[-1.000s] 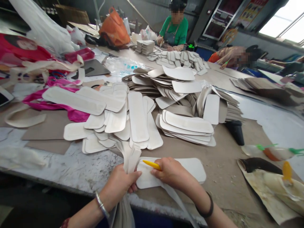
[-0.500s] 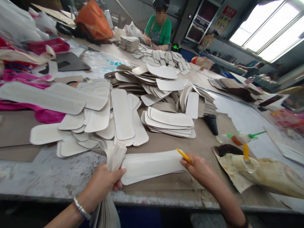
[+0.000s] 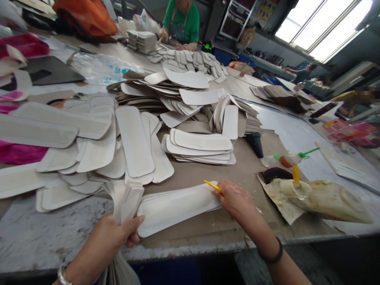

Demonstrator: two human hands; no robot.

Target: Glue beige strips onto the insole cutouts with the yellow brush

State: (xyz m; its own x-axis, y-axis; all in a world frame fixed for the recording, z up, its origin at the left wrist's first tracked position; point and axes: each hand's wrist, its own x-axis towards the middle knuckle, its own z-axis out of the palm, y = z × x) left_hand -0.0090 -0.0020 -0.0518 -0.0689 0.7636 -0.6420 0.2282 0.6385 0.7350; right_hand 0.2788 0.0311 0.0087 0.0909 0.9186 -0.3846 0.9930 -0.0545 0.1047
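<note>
My left hand [image 3: 111, 234] is closed round a bundle of white strips [image 3: 124, 200] that hang over the table's near edge. In front of me lies a long white padded piece [image 3: 175, 206], flat on the table. My right hand [image 3: 234, 198] rests on that piece's right end, its fingers shut on a thin yellow tool [image 3: 212, 186] that points up and left. Spread beyond it are several loose white oblong pieces [image 3: 135, 142], and a neat stack of them [image 3: 200, 146] sits just past my right hand.
A glue-smeared sheet with a bag of adhesive [image 3: 314, 198] lies to the right. Squeeze bottles with green tips [image 3: 289, 158] and a black object [image 3: 255, 143] stand nearby. Taller piles [image 3: 184, 91] fill the middle. A person in green [image 3: 179, 21] works at the far end. Pink fabric [image 3: 18, 152] lies left.
My right hand has slid to the right along the long white piece, from its left part to its right end. The view has swung right. My left hand still holds the strips.
</note>
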